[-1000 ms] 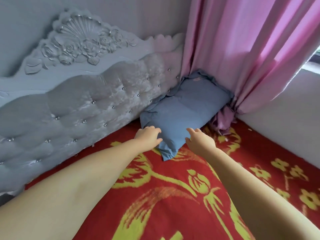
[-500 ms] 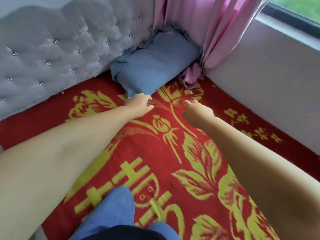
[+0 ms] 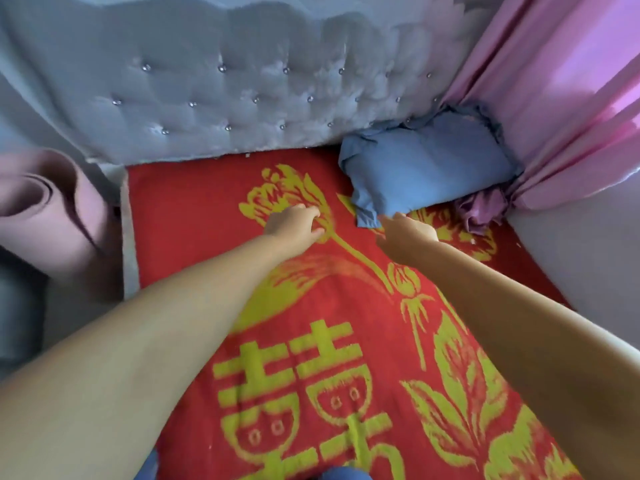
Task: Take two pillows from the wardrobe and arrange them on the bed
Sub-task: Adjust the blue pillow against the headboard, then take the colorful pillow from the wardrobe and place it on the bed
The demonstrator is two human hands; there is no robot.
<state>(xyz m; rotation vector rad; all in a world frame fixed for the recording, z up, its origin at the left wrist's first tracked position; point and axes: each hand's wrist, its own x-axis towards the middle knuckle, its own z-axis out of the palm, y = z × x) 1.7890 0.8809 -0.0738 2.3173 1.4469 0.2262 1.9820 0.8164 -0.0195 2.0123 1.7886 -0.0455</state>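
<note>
One blue pillow [image 3: 429, 168] lies at the bed's far right corner, leaning against the grey tufted headboard [image 3: 225, 98] and the pink curtain [image 3: 561, 98]. The bed is covered by a red blanket with yellow flowers [image 3: 194, 209]. My left hand [image 3: 294, 226] rests on the blanket to the left of the pillow, fingers bent, holding nothing. My right hand [image 3: 407, 233] reaches to the pillow's loose front corner, with its fingertips at the cloth and its thumb spread apart. No second pillow is in view.
A rolled pink mat [image 3: 45, 209] stands beside the bed at the left. A pale wall [image 3: 581, 265] runs along the bed's right side. Crumpled purple cloth [image 3: 481, 209] lies under the curtain's hem. My blue-trousered knee [image 3: 343, 474] shows at the bottom.
The view has swung left, bringing the rolled mat into sight. Both hands have drawn back off the pillow; the left now rests on the blanket and the right stays at the pillow's corner.
</note>
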